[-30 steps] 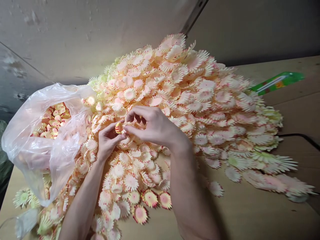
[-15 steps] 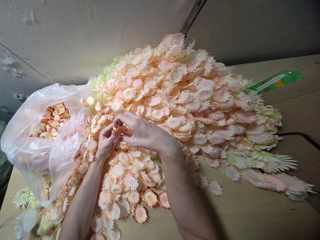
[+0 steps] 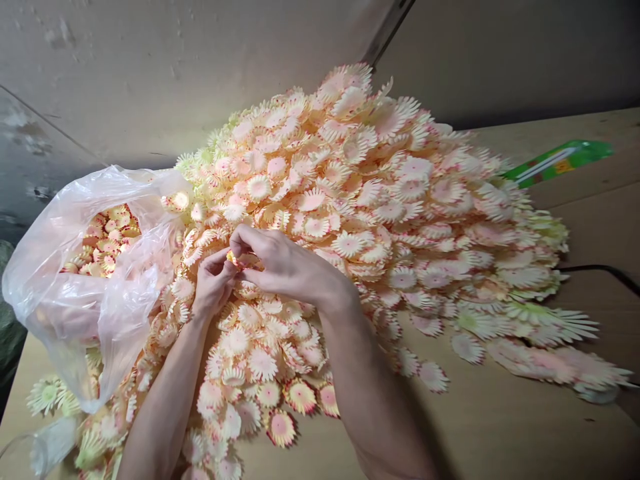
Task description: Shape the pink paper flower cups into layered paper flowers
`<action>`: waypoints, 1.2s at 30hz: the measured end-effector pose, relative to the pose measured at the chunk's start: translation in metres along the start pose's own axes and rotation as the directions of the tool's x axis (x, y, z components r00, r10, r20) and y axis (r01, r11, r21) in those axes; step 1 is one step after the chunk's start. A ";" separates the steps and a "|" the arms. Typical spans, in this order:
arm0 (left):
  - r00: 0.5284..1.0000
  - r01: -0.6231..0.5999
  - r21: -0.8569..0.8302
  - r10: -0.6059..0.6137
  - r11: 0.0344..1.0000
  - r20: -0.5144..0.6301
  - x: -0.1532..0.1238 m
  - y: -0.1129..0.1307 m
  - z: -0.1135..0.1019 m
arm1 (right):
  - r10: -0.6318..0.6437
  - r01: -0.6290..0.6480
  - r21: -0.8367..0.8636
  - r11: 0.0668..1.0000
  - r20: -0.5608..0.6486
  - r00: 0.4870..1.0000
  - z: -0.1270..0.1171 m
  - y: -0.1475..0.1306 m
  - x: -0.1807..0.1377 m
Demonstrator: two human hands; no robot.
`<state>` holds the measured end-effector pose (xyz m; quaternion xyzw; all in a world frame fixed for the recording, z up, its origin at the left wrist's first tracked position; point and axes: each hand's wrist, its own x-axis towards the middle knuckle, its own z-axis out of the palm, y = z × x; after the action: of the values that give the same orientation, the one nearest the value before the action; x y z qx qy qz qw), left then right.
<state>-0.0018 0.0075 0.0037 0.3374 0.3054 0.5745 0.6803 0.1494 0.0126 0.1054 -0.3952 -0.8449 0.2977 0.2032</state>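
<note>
Between the fingertips of both hands is a small yellow artificial flower piece (image 3: 231,257) with reddish edges, mostly covered by the fingers. My left hand (image 3: 213,279) pinches it from the left, thumb and fingers together. From the right, my right hand (image 3: 280,263) bends its index finger and thumb around the same piece. Under and around both hands spreads a big heap of pale pink and cream artificial flower petal layers (image 3: 350,243) with fringed, red-tipped edges. A few yellower layers (image 3: 300,396) lie in front of the heap, between my forearms.
A translucent plastic bag (image 3: 45,267) at the left holds many small red-edged flower pieces (image 3: 107,243). Behind stands a grey wall (image 3: 200,60). A green packet (image 3: 565,160) and a black cable (image 3: 610,272) lie at the right on the wooden tabletop (image 3: 510,427).
My right index finger and thumb have shifted slightly around the small flower piece, and less of it shows between them. Both hands stay in nearly the same place.
</note>
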 end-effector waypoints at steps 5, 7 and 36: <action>0.999 0.026 0.013 -0.026 1.000 -0.024 -0.001 0.000 0.000 | -0.020 0.019 -0.022 1.000 -0.004 1.000 0.000 0.000 0.001; 0.999 0.028 0.017 -0.027 0.999 -0.025 0.000 0.000 0.001 | -0.025 0.025 -0.023 0.999 -0.008 1.000 0.001 0.001 0.001; 0.997 -0.011 0.031 0.013 0.999 -0.071 0.003 -0.001 -0.002 | 0.163 -0.122 0.255 0.959 -0.146 0.976 0.002 -0.001 0.004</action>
<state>-0.0025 0.0103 0.0012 0.3290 0.3364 0.5856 0.6601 0.1458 0.0149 0.1050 -0.4506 -0.7512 0.3795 0.2977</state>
